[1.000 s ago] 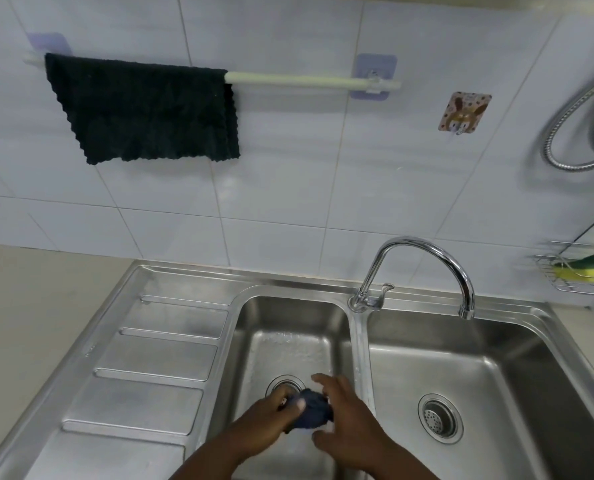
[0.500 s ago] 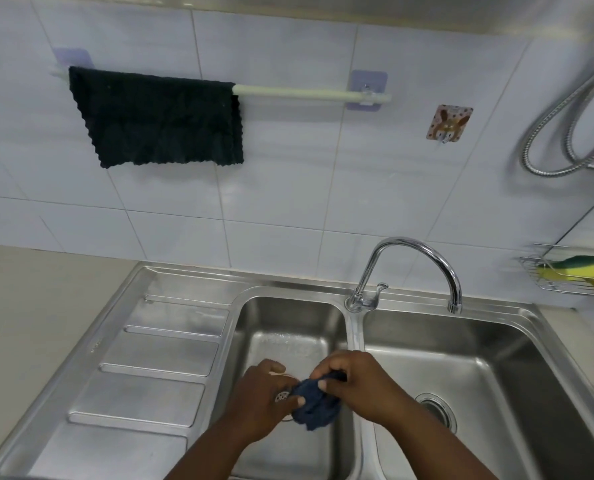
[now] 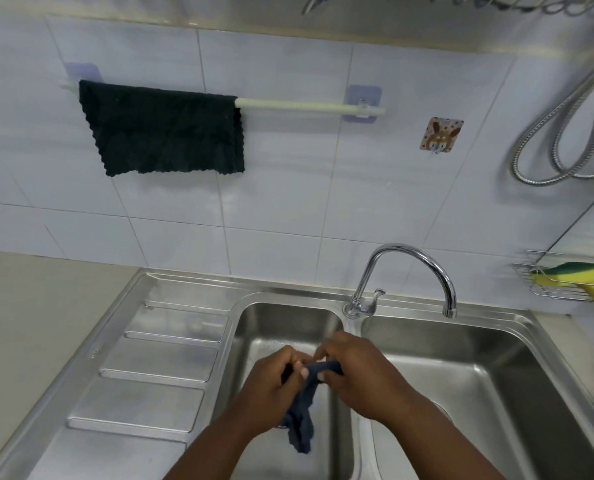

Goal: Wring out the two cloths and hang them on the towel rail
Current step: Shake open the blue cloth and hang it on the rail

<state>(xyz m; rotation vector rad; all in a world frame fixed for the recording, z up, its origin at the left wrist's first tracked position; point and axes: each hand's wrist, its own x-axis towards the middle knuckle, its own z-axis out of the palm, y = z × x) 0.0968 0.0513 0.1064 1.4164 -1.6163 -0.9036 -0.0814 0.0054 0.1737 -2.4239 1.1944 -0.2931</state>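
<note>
Blue cloth (image 3: 304,410) gripped by both hands, left (image 3: 271,393) and right (image 3: 361,375), over left sink basin (image 3: 288,323); dark cloth (image 3: 163,129) draped on towel rail (image 3: 306,106)

Dark green waffle-textured cloth (image 3: 163,129) on pale cream towel rail (image 3: 306,106) with lilac adhesive mounts (image 3: 363,98). Navy blue crumpled cloth (image 3: 302,414); yellow-and-green sponge (image 3: 579,277). Brown dotted cartoon-patterned wall hook (image 3: 441,134), white tiles (image 3: 274,81).

White tiled wall (image 3: 288,202), steel sink (image 3: 496,393)
</note>
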